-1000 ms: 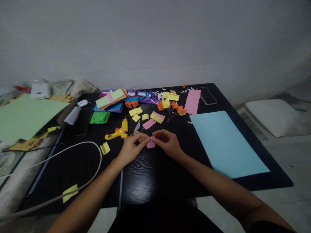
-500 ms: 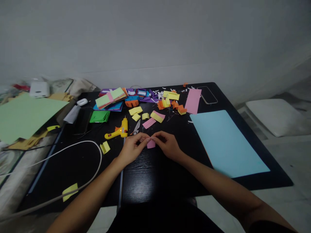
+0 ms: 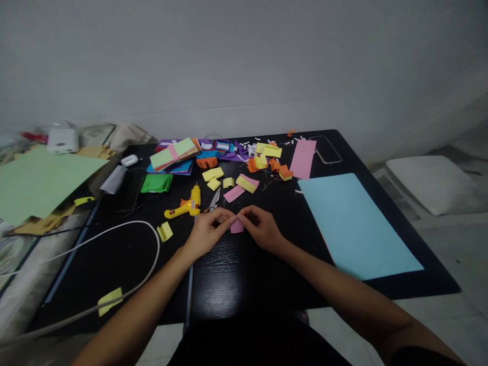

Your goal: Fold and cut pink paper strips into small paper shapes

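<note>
A small pink piece of paper (image 3: 237, 226) is pinched between my two hands above the black table (image 3: 267, 284). My left hand (image 3: 208, 230) grips its left upper edge with thumb and fingertips, and my right hand (image 3: 263, 226) grips the right side the same way. The fingers partly cover the paper's top. Just beyond my left hand lie scissors (image 3: 215, 200), their handles partly hidden. A yellow glue gun (image 3: 186, 205) with a small lit spot rests to their left. Pink and yellow paper strips (image 3: 246, 184) lie just past my fingers.
Light blue sheets (image 3: 358, 223) lie on the right, near a pink strip (image 3: 303, 158) and a phone-shaped frame (image 3: 326, 150). Folded paper stacks (image 3: 175, 154), green pieces (image 3: 156, 183) and scraps (image 3: 263, 162) spread along the back. A white cable (image 3: 158, 249) loops across the left side.
Both hands stay almost in place, still pinching the pink paper. The view has shifted very slightly; nothing else has visibly moved.
</note>
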`<act>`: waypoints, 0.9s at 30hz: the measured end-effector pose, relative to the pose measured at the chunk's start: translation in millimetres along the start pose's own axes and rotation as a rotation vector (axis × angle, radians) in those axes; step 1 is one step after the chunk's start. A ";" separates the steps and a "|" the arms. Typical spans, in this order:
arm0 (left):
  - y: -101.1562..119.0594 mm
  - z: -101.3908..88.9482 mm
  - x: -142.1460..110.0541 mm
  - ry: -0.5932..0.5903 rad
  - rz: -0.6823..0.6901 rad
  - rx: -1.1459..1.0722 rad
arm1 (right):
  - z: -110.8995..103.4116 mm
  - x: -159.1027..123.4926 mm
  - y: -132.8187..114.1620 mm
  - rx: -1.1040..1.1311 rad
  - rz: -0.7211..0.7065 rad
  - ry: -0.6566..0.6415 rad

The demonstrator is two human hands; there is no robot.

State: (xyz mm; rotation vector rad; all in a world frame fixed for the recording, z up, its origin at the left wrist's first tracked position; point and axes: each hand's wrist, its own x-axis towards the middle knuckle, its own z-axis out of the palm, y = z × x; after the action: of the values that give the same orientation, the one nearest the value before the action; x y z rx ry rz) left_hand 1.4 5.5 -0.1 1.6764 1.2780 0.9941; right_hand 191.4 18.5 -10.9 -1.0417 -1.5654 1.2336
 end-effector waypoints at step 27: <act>0.2 -2.4 0.5 0.040 -0.028 -0.048 | -0.2 3.1 2.4 0.128 0.055 -0.045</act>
State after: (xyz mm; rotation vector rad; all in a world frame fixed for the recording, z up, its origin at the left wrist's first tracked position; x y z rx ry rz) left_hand -0.6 6.3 1.1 1.6056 1.2898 1.0385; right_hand 191.0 21.9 -12.8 -0.9864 -1.4785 1.3849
